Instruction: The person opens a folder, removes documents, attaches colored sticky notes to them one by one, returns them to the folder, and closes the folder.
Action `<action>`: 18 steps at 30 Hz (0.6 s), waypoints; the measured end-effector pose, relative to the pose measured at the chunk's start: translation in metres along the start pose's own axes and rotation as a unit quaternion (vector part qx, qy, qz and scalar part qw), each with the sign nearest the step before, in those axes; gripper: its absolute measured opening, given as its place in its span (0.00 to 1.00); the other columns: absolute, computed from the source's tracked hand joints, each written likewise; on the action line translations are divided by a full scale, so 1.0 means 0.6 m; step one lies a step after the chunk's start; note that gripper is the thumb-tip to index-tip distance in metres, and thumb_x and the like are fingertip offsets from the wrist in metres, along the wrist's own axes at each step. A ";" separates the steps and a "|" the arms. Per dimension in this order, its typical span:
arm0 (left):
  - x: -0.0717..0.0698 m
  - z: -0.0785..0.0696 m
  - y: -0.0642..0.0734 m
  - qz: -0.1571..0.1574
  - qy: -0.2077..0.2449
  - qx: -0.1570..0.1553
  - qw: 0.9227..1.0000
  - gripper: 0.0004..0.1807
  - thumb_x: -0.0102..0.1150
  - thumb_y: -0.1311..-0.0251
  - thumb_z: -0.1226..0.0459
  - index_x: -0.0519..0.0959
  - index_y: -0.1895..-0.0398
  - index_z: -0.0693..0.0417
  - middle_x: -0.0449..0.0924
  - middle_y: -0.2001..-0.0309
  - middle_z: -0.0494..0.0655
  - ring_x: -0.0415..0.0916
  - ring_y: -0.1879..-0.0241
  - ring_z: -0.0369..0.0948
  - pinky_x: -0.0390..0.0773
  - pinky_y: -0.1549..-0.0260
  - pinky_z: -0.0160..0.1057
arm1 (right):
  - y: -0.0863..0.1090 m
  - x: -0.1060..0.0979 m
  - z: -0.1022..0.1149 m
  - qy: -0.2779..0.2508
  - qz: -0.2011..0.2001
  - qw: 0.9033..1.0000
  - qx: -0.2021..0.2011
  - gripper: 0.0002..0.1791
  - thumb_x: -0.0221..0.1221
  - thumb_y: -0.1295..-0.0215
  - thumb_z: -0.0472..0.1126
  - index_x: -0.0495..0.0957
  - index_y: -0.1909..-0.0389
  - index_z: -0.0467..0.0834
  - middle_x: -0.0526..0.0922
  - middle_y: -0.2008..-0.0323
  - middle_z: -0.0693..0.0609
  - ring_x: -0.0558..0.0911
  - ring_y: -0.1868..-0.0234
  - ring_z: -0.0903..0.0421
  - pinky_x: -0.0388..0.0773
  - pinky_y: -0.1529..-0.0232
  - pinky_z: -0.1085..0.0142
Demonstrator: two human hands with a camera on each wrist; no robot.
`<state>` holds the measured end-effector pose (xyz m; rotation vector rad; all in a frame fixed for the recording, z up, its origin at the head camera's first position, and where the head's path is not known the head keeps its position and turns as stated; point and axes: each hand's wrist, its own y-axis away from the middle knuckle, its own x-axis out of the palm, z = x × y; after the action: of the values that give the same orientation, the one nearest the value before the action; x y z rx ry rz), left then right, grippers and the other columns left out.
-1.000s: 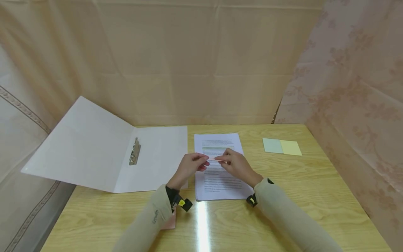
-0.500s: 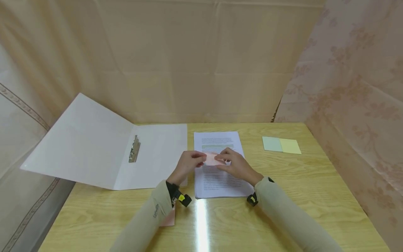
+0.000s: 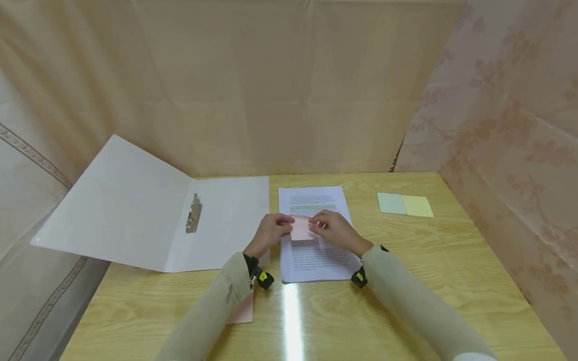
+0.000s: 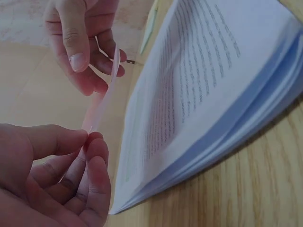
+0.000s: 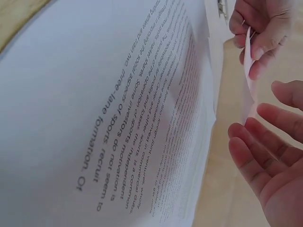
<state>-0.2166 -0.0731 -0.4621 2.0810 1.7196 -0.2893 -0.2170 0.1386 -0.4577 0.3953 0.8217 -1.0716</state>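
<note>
My left hand [image 3: 271,230] pinches the left edge of a pink sticky note [image 3: 301,228] between thumb and fingertips. The note is held above a stack of printed paper [image 3: 318,263] with a green highlighted line near its top. At the note's other side is my right hand [image 3: 337,229]. In the right wrist view its fingers [image 5: 253,158] touch or nearly touch the note, with the thumb standing away from it. From the left wrist, the note [image 4: 102,106] appears almost edge-on, the printed sheets [image 4: 189,94] beside it.
An open white folder [image 3: 226,215] with a metal clip [image 3: 193,214] lies left of the stack. Pale green [image 3: 391,203] and yellow [image 3: 418,205] sticky notes lie at the right. Another pink piece [image 3: 244,310] is partly hidden under the left sleeve. Curtains enclose the table [image 3: 433,281].
The pink note, edge-on a second ago, has turned so its face shows in the head view. My hands stay over the stack, and the right fingers now cover less of the note.
</note>
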 end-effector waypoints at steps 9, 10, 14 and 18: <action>0.012 0.015 -0.019 0.004 -0.036 -0.002 0.999 0.13 0.59 0.41 0.69 0.83 0.53 0.58 0.83 0.64 0.51 0.78 0.69 0.39 0.75 0.70 0.31 | -0.009 0.002 -0.005 0.002 0.015 1.000 0.027 0.14 0.60 0.34 0.41 0.83 0.52 0.39 0.84 0.56 0.46 0.78 0.64 0.56 0.74 0.65 0.68; 0.013 0.016 -0.020 0.005 -0.041 -0.004 0.999 0.13 0.59 0.41 0.69 0.83 0.53 0.58 0.83 0.64 0.51 0.78 0.69 0.39 0.75 0.70 0.32 | -0.010 0.003 -0.006 0.004 0.017 0.999 0.029 0.14 0.60 0.34 0.41 0.83 0.52 0.39 0.84 0.57 0.46 0.78 0.64 0.57 0.74 0.66 0.68; 0.019 0.014 -0.023 0.002 -0.063 -0.013 0.998 0.13 0.60 0.40 0.69 0.83 0.52 0.57 0.82 0.65 0.50 0.76 0.68 0.40 0.73 0.70 0.32 | -0.016 0.006 -0.011 0.004 0.026 0.999 0.033 0.14 0.60 0.35 0.40 0.83 0.52 0.38 0.84 0.58 0.46 0.77 0.65 0.57 0.73 0.66 0.68; 0.023 0.013 -0.023 -0.004 -0.085 -0.014 0.996 0.13 0.61 0.42 0.70 0.83 0.53 0.57 0.82 0.65 0.50 0.75 0.67 0.42 0.72 0.70 0.33 | -0.020 0.009 -0.014 0.003 0.037 0.999 0.028 0.14 0.60 0.35 0.38 0.83 0.53 0.36 0.84 0.59 0.45 0.77 0.66 0.57 0.73 0.67 0.69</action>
<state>-0.2261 -0.0624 -0.4774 1.9686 1.6234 -0.4296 -0.2300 0.1354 -0.4660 0.4732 0.7772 -1.0266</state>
